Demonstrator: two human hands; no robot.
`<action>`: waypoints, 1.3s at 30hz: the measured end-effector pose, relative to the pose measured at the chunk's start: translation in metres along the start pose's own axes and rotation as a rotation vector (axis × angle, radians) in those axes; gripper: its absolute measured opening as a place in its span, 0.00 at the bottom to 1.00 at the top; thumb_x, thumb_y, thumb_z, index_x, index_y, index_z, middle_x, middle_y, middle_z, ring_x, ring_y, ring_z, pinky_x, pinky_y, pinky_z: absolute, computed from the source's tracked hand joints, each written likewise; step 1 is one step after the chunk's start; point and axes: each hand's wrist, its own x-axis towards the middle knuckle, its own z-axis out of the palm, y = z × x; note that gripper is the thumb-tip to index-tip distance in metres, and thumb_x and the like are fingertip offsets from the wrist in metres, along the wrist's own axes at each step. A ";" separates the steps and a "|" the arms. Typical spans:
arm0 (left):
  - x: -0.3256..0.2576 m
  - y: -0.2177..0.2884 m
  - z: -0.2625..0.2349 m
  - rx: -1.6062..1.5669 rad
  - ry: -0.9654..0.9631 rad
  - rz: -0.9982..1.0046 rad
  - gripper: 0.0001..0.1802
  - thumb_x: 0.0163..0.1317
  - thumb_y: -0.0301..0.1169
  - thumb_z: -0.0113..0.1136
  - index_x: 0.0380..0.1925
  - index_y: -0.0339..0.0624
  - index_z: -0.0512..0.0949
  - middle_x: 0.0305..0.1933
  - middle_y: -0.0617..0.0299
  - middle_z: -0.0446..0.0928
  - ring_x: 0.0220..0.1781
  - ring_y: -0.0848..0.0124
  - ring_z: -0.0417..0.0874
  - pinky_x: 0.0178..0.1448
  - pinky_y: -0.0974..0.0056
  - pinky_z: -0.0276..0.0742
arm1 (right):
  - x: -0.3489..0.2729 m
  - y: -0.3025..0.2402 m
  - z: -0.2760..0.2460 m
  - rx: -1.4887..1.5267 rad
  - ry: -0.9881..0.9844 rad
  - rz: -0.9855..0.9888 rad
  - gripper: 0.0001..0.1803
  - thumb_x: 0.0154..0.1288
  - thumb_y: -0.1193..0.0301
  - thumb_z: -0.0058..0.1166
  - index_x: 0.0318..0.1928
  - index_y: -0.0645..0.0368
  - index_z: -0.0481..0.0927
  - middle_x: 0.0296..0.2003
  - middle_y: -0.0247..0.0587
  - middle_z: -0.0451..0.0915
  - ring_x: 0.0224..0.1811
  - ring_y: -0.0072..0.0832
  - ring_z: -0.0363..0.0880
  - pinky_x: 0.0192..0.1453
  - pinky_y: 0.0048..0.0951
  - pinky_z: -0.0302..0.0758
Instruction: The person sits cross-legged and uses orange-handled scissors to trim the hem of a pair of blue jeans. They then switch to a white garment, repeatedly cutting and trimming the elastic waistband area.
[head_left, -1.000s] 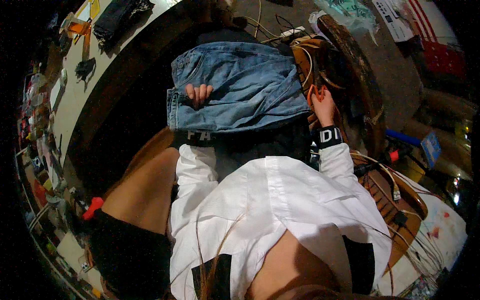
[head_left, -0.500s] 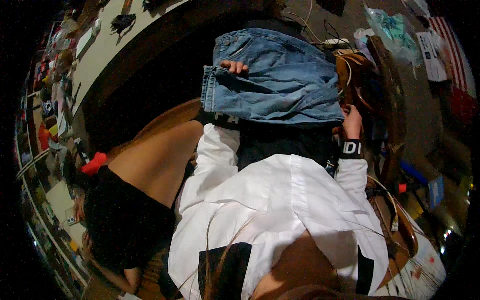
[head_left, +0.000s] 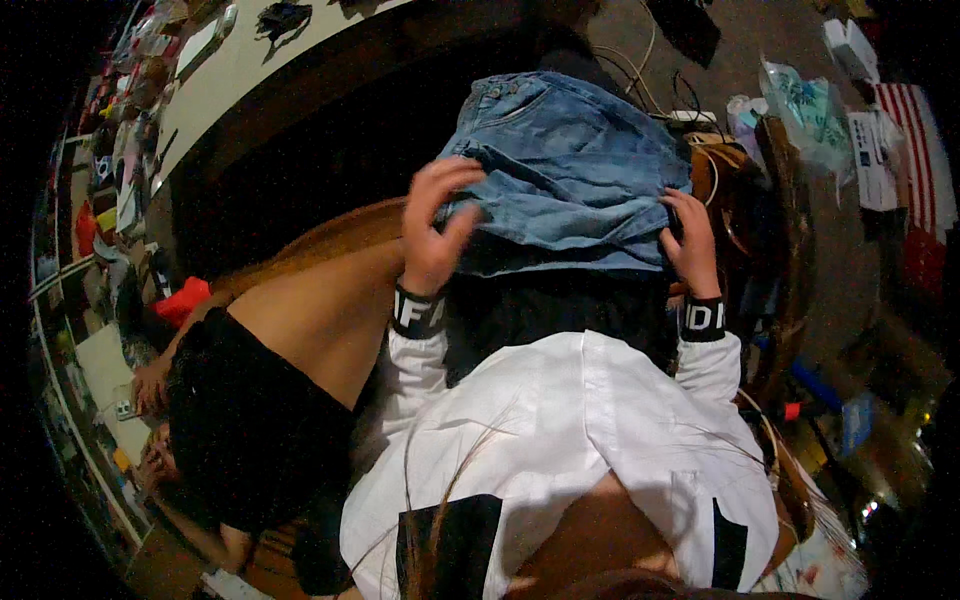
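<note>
A piece of blue denim clothing, folded and wrinkled, lies across my lap. A waistband edge with metal buttons shows at its far left corner. My left hand is at its left side, thumb and fingers apart, with nothing seen between them. At the right edge of the denim, my right hand rests with its fingertips touching the cloth. Thumb and fingers of that hand are spread, not closed around the fabric. Both wrists show black cuffs below white sleeves.
Another person in black sits close on my left. A pale table curves along the upper left. To the right are a brown bag with cables, a plastic bag, a white box and a red-and-white striped item.
My left hand has come out from inside the denim's left fold and drawn back toward me, opening. My right hand has loosened its grip on the right edge. The left fold now lies flatter.
</note>
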 end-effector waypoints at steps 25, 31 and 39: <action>-0.002 -0.007 -0.008 0.521 0.300 -0.206 0.28 0.56 0.30 0.58 0.57 0.37 0.63 0.58 0.46 0.64 0.59 0.54 0.65 0.61 0.57 0.61 | 0.022 -0.020 -0.004 0.279 0.505 0.311 0.16 0.54 0.71 0.61 0.42 0.61 0.71 0.40 0.41 0.75 0.44 0.31 0.72 0.51 0.29 0.67; -0.074 -0.030 0.005 0.077 0.259 -0.619 0.31 0.57 0.31 0.59 0.59 0.35 0.61 0.59 0.46 0.64 0.62 0.57 0.64 0.65 0.59 0.58 | 0.009 -0.083 0.030 0.326 0.304 0.017 0.17 0.49 0.74 0.62 0.41 0.59 0.73 0.44 0.44 0.74 0.49 0.39 0.72 0.55 0.33 0.66; -0.081 -0.020 0.018 -0.488 0.461 -0.784 0.31 0.53 0.24 0.61 0.56 0.33 0.60 0.57 0.47 0.65 0.59 0.63 0.67 0.64 0.64 0.60 | 0.009 -0.122 0.062 0.139 -0.125 -0.281 0.19 0.45 0.72 0.63 0.40 0.57 0.74 0.49 0.40 0.73 0.58 0.42 0.66 0.60 0.41 0.63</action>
